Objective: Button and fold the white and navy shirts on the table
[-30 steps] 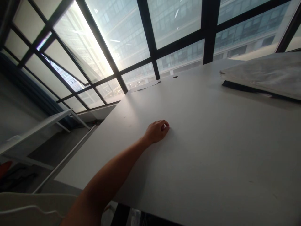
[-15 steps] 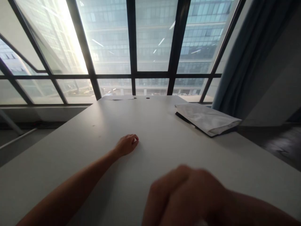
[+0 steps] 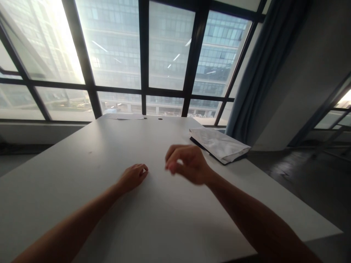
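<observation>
My left hand [image 3: 133,176] rests low on the white table [image 3: 164,215], its fingers curled and the thumb bent in towards the index finger. Whether anything sits in that pinch is too small to see. To its right, my right hand [image 3: 188,162] is raised above the tabletop, knuckles up, with thumb and fingertips drawn together around a small gap. No object shows clearly at its fingertips, which are slightly blurred. A space of bare tabletop separates the two hands.
Beyond my right hand, a crumpled white sheet-like bag [image 3: 219,144] lies over a dark flat item at the table's right edge. Flat white paper [image 3: 124,117] lies at the far end, near a round cable hole [image 3: 160,119]. Windows and a blue curtain [image 3: 255,80] stand behind.
My right hand has moved forward and away from the camera, from the close foreground to beside my left hand. The view has turned rightward and tilted. The left hand keeps its place on the table.
</observation>
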`<state>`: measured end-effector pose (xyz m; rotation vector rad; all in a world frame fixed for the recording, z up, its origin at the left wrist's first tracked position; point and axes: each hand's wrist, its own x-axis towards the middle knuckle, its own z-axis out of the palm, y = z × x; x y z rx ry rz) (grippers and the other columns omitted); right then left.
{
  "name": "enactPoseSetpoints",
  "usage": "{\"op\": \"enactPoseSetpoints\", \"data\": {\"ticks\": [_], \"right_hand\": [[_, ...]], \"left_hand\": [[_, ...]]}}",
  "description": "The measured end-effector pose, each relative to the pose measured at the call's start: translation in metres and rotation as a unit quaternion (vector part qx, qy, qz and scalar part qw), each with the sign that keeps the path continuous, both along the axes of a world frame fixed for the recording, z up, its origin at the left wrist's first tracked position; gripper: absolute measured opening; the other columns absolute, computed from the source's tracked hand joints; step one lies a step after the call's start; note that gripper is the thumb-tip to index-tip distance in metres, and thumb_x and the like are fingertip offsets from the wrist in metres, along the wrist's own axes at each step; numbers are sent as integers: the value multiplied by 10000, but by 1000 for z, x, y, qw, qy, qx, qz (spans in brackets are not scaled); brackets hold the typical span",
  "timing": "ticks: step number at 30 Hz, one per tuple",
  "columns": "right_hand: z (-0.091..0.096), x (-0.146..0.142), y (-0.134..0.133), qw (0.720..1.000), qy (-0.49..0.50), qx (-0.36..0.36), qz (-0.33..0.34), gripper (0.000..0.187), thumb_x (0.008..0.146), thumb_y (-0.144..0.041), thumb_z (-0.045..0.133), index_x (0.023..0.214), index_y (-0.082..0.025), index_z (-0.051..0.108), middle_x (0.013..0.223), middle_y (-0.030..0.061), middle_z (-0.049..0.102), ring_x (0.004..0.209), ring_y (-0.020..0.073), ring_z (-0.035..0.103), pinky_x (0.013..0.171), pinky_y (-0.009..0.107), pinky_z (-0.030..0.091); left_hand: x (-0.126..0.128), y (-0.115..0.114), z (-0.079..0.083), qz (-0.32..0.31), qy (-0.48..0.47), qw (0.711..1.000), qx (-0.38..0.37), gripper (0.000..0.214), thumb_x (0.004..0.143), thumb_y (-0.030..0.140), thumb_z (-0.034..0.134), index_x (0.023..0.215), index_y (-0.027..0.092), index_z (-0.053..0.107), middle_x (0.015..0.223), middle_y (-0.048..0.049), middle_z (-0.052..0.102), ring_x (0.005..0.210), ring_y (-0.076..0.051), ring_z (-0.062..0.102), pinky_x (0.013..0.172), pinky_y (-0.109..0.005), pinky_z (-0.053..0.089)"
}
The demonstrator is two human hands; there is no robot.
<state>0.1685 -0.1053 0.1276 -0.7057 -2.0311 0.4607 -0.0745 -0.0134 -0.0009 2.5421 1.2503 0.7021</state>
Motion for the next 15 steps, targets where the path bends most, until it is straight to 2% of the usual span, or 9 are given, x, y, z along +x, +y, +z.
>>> {"op": "enactPoseSetpoints", "data": {"ticks": [1,2,3,4,6,7,9,11,15], "right_hand": [[-1,19,16,993,-35,-8,-110,453,878,-565,563,675,-168,643,727,46,638,665,156,608,644,285,491],[-4,41,33,966,-86,-28,-243,458,882,-549,565,652,-160,642,726,64,643,701,178,621,680,299,484],[-11,66,49,912,-146,-57,-379,425,877,-519,586,683,-148,661,781,93,661,782,212,638,738,325,477],[-21,91,62,835,-210,-100,-499,364,869,-470,614,762,-131,689,878,131,675,896,260,638,806,362,461],[-44,137,79,699,-310,-164,-623,345,794,-383,716,1000,-107,692,1161,212,620,1122,344,557,912,452,405],[-55,156,82,657,-339,-184,-648,353,806,-335,701,1059,-90,677,1211,237,591,1161,359,529,928,476,382],[-67,181,83,634,-366,-182,-656,272,884,-235,569,1066,-62,672,1157,249,612,1124,335,553,938,474,351],[-60,189,80,646,-347,-159,-661,283,922,-178,449,1032,-50,676,1083,244,640,1049,308,591,924,453,348],[1,159,82,705,-215,-59,-674,339,965,-260,363,1059,-88,640,1073,209,652,973,284,604,832,372,393]], "left_hand": [[0,0,0,-6,7,1000,4,183,881,293,497,936,226,658,772,-17,642,778,-186,599,743,-281,434],[1,1,0,-13,17,1000,9,196,889,295,479,941,224,654,769,-19,639,779,-188,597,742,-284,433],[1,2,0,-16,26,999,13,208,896,299,463,944,222,650,764,-21,635,780,-191,595,741,-287,432],[1,2,0,-17,34,999,17,218,902,302,449,946,220,647,760,-23,631,783,-193,594,740,-289,432],[1,3,0,-16,41,999,19,226,905,303,437,951,221,643,756,-24,628,785,-193,594,739,-288,432],[1,4,0,-16,41,999,19,226,904,302,437,953,222,642,755,-23,628,784,-193,594,738,-286,433],[1,3,0,-15,43,999,20,226,901,303,439,962,224,642,755,-24,630,777,-192,595,733,-283,435],[2,2,1,-12,50,998,24,228,903,306,439,973,222,640,756,-26,632,771,-194,598,728,-286,438],[1,0,4,-6,55,998,26,226,908,303,443,981,221,642,771,-31,645,780,-199,608,737,-294,445]]}}
